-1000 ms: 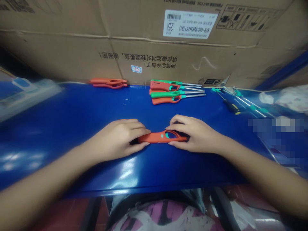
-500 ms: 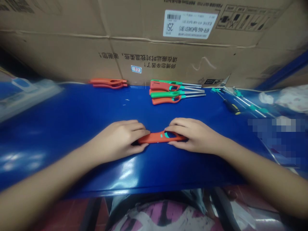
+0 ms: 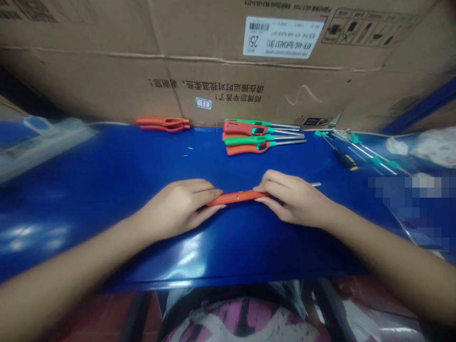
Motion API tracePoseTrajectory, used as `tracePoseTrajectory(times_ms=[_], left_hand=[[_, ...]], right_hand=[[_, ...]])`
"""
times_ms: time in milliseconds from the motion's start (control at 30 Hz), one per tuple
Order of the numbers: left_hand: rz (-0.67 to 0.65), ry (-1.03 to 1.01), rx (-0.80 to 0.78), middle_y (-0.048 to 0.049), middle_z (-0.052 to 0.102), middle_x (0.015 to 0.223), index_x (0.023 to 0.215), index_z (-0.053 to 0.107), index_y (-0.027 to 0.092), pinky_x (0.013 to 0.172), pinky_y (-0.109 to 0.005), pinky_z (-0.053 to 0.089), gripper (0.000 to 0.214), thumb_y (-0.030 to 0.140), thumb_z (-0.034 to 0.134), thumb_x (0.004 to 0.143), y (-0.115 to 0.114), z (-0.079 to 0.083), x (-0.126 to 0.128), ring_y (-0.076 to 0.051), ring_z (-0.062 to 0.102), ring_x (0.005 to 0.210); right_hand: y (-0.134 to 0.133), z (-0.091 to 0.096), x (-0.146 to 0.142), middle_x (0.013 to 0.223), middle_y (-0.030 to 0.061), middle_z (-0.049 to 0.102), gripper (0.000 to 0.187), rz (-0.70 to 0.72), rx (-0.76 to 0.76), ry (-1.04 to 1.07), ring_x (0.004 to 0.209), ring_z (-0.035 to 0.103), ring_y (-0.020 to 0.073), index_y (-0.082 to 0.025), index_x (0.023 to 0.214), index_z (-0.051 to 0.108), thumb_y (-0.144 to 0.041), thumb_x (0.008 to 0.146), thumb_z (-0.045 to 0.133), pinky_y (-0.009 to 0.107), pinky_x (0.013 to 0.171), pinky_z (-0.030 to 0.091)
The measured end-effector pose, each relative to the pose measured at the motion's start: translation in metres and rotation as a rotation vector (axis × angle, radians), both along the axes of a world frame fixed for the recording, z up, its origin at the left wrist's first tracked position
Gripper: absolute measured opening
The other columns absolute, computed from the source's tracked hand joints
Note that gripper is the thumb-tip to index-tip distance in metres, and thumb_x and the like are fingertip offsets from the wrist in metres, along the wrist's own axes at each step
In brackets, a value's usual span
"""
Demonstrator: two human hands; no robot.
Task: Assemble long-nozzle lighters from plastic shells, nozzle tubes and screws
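Over the middle of the blue table, an orange long-nosed lighter (image 3: 238,197) is held between both hands, its narrow edge facing up. My left hand (image 3: 187,204) is closed around its left end. Fingers and thumb of my right hand (image 3: 290,197) pinch the part to the right. A bit of the metal tube (image 3: 316,184) shows beyond the right hand; the stretch between is hidden. Behind lies a group of several finished-looking lighters (image 3: 249,141), green, red and orange, with metal tubes pointing right. Orange handle shells (image 3: 162,124) without tubes lie further left.
A cardboard box (image 3: 117,90) stands along the back of the blue table (image 3: 117,161). At the right lie a dark screwdriver (image 3: 344,159) and metal tubes with green pieces (image 3: 374,156). A clear plastic container or bag (image 3: 53,137) sits at the left.
The orange lighter has been rolled in my hands, from its flat side with the trigger opening to its narrow edge. The metal tube end now shows past my right hand.
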State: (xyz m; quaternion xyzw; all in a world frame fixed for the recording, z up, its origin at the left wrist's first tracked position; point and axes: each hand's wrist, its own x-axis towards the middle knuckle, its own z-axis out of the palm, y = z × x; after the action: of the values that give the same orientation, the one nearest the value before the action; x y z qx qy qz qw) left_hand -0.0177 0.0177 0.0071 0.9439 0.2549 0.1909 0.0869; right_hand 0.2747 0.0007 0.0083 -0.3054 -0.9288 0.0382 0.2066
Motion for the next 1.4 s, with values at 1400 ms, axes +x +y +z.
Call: tracePoseTrajectory(times_ms=[1400], left_hand=[[-0.031,-0.078,-0.256,-0.0049,0.073,0.117,0.132,0.063,0.021,0.093,-0.025,0.053,0.036,0.038,0.053,0.102,0.001,-0.001,0.006,-0.017,0.07,0.102]], right_hand=[[0.007,0.009,0.007,0.091,0.009,0.075,0.025,-0.02,0.126,-0.093,0.08,0.068,0.0202,-0.014,0.103,0.071,-0.034,0.098,0.057,0.036,0.078,0.046]])
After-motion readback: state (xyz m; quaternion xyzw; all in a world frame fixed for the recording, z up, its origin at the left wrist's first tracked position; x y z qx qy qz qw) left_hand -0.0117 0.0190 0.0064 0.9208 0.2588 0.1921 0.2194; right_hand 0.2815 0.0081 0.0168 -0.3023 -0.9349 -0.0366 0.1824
